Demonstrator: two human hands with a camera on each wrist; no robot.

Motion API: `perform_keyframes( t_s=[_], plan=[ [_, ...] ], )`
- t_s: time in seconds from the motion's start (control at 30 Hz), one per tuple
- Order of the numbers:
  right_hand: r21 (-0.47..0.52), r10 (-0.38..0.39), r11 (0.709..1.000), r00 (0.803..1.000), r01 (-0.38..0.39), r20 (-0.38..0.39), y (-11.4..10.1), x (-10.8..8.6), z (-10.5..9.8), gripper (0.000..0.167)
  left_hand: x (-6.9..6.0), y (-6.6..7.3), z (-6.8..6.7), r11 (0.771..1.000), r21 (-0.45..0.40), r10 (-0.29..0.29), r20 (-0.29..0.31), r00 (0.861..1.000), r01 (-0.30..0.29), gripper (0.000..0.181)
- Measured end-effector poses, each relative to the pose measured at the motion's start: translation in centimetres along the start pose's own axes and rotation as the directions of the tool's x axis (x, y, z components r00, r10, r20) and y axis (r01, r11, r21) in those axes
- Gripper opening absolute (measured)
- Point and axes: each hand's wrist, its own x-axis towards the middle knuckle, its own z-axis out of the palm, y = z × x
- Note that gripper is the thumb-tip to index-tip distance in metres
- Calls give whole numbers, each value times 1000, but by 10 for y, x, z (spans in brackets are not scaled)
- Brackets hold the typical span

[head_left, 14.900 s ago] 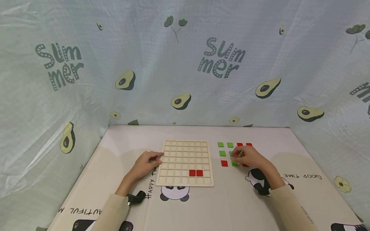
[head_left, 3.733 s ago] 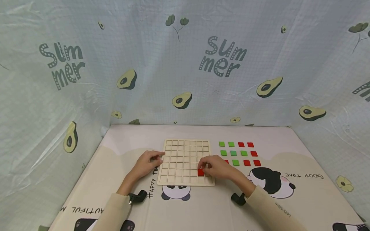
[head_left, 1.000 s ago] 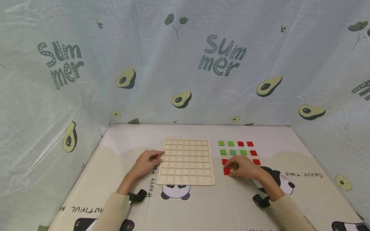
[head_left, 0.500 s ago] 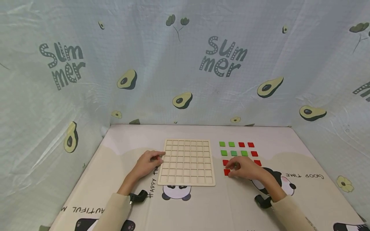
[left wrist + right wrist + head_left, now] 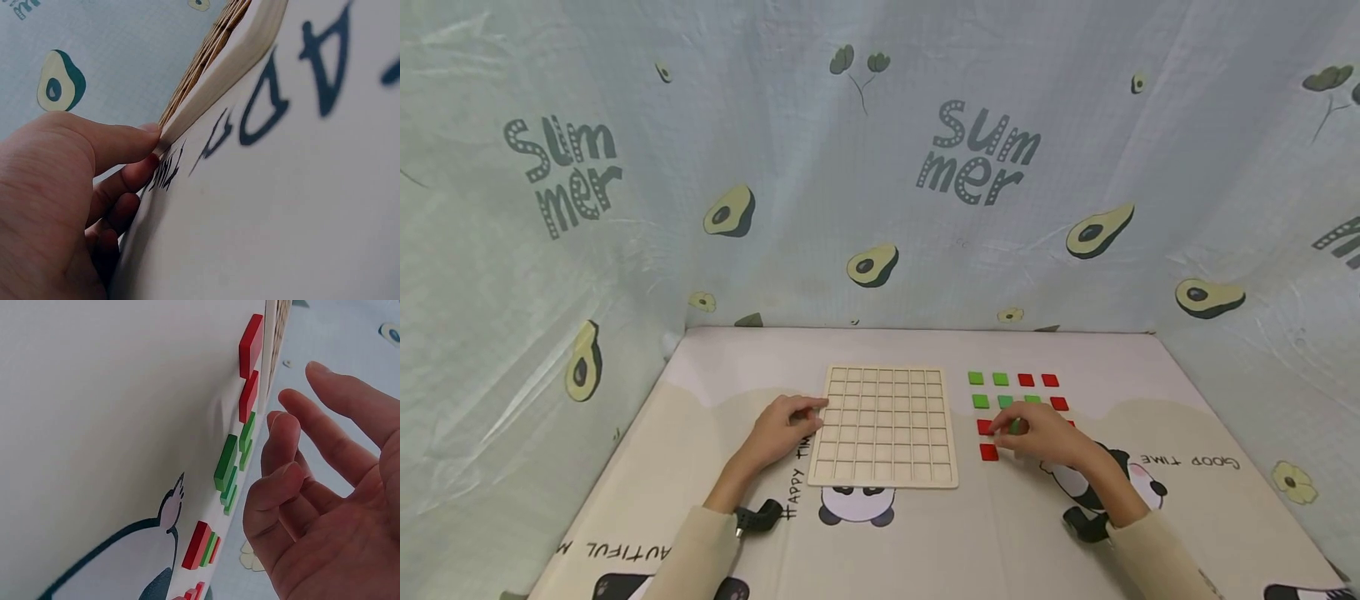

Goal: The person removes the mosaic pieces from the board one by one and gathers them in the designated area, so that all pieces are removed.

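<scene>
My left hand (image 5: 781, 428) rests at the left edge of a light wooden grid board (image 5: 883, 487), its fingers touching the rim (image 5: 187, 122). The board's square cells hold no tiles. My right hand (image 5: 1043, 433) hovers just above the rows of small square tiles to the right of the board. Its fingers (image 5: 284, 434) are loosely bent and apart, with nothing between them. Nearest its fingertips lie a front red tile (image 5: 988, 452), another red tile (image 5: 985, 427) behind it, and a green tile (image 5: 225, 462). The hand hides some tiles in the head view.
Farther back lie green tiles (image 5: 976, 378), a teal tile (image 5: 1005, 401) and several red tiles (image 5: 1050, 381). The cloth (image 5: 925, 542) has panda prints and lettering. A curtain (image 5: 805, 158) with avocado prints closes off the back and sides.
Both red tiles have left the board; my right hand carried the last one to the front of the tile rows, let go, and has since lifted slightly off it. My left hand has stayed put.
</scene>
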Motion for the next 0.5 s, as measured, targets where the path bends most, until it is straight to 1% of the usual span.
perform_keyframes(
  t_s=[0.27,0.5],
  plan=[
    [-10,-26,1000,1000,26,-16,1,1,-1,15,1,3,-1,1000,-14,9,0,1000,-9,36],
    [-25,-51,998,998,51,-24,0,3,-1,15,0,2,-1,1000,-5,-4,5,1000,4,37]
  ],
)
